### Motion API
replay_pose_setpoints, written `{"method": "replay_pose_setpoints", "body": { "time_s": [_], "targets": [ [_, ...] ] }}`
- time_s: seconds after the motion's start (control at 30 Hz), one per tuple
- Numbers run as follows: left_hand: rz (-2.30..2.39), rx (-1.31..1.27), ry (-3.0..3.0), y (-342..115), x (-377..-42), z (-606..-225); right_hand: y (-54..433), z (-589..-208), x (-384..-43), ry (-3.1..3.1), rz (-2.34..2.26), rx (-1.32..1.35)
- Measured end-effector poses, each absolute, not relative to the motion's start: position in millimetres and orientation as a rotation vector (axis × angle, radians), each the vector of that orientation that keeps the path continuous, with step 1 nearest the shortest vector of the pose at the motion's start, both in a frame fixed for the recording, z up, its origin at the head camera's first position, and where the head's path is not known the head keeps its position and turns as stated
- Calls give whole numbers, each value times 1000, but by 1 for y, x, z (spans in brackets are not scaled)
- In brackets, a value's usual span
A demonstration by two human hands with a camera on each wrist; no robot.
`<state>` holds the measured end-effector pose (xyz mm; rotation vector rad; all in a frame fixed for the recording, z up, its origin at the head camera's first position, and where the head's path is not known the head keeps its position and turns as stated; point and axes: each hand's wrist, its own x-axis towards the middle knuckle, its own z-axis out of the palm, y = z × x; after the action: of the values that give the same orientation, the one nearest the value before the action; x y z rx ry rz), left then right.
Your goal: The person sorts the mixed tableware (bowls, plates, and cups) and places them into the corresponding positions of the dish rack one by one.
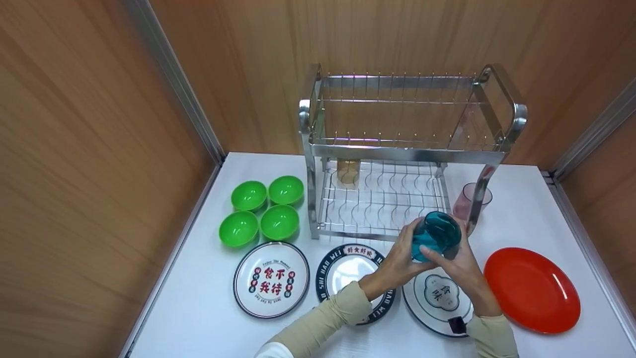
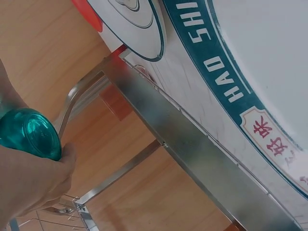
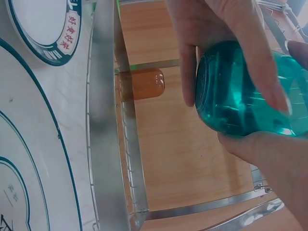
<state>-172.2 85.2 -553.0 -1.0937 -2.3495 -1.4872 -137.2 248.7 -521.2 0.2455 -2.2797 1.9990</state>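
A teal glass (image 1: 436,234) is held in both hands above the front of the dish rack (image 1: 405,154). My left hand (image 1: 400,261) grips its left side, and my right hand (image 1: 462,266) grips its right side with the thumb across the near face. In the left wrist view the base of the teal glass (image 2: 41,134) shows between the fingers. The right wrist view has the glass (image 3: 231,91) lying tilted between both hands. Below the hands lies a white plate with a blue-green pattern (image 1: 422,293), partly covered by the right arm.
An amber glass (image 1: 348,171) stands on the rack's lower tier. A pink glass (image 1: 464,201) is by the rack's right leg. Several green bowls (image 1: 280,222) sit at left. A red plate (image 1: 531,291), a dark-rimmed plate (image 1: 328,271) and a red-lettered plate (image 1: 271,303) lie in front.
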Motion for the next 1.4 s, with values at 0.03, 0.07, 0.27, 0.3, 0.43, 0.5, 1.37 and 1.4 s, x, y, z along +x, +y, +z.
{"method": "replay_pose_setpoints", "body": {
  "time_s": [0.03,0.07,0.27,0.3,0.43,0.5,1.37,1.4],
  "targets": [
    [-1495,-1090,-2347,85,-172,-553,249,-521,-138,-2277,2002,240],
    [-1499,-1088,-2344,85,-172,-553,249,-522,-138,-2274,1998,233],
    [-1439,-1088,-2346,83,-173,-551,255,-520,-138,-2213,1970,223],
    [-1440,-1088,-2354,82,-173,-550,256,-520,-138,-2198,1980,227],
    [-1528,-1088,-2388,78,-175,-546,263,-517,-137,-2161,1998,247],
    [-1593,-1091,-2386,75,-176,-543,267,-517,-137,-2144,2006,259],
    [-1852,-1035,-2374,66,-191,-509,277,-537,-134,-2497,1906,281],
    [-1813,-1055,-2381,67,-191,-508,275,-537,-134,-2530,1867,295]
  ]
}}
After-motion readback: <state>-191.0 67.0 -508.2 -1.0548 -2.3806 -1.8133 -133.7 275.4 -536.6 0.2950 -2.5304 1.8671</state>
